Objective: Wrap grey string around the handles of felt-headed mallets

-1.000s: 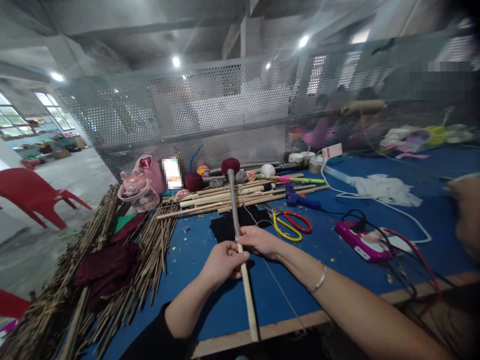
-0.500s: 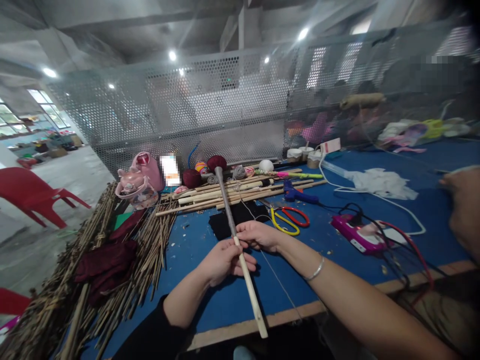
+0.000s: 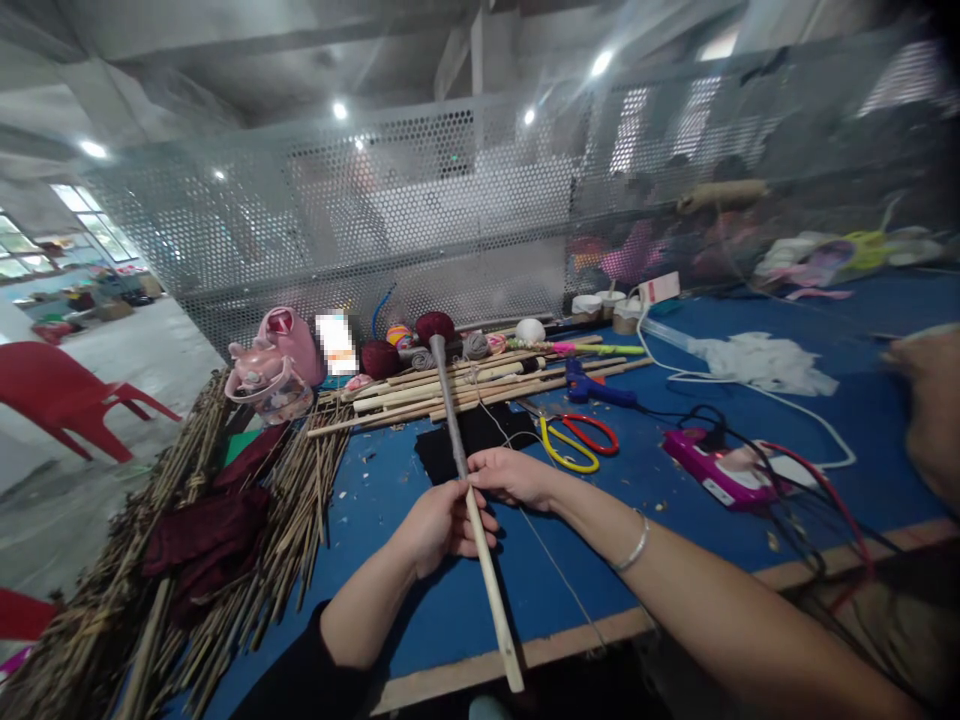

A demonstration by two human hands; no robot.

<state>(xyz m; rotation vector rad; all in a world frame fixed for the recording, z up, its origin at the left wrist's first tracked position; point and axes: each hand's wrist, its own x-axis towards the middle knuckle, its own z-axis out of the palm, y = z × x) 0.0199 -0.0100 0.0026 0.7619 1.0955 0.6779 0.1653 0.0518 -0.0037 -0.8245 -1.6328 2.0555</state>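
Observation:
A pale wooden stick point(image 3: 491, 595), its upper part wrapped in grey yarn, slants from the table's front edge up toward the yarn balls. My left hand point(image 3: 442, 525) grips it from the left just below the grey wrapping, fingers curled behind it. From the right, my right hand point(image 3: 514, 477) pinches at the lower end of the wrapping, touching the stick and the yarn. A thin strand point(image 3: 559, 570) runs from near my right hand down to the table edge. Behind the hands lies a black cloth point(image 3: 431, 455).
Scissors point(image 3: 570, 450) with yellow and red handles, a blue glue gun point(image 3: 600, 388) and a magenta power strip point(image 3: 709, 470) lie to the right. Bundled twigs point(image 3: 300, 520) and dark red cloth point(image 3: 202, 540) are at left. Another person's hand point(image 3: 926, 400) shows at far right.
Both hands and the stick have shifted slightly left, and the stick's lower end sits a bit lower. The grip is unchanged.

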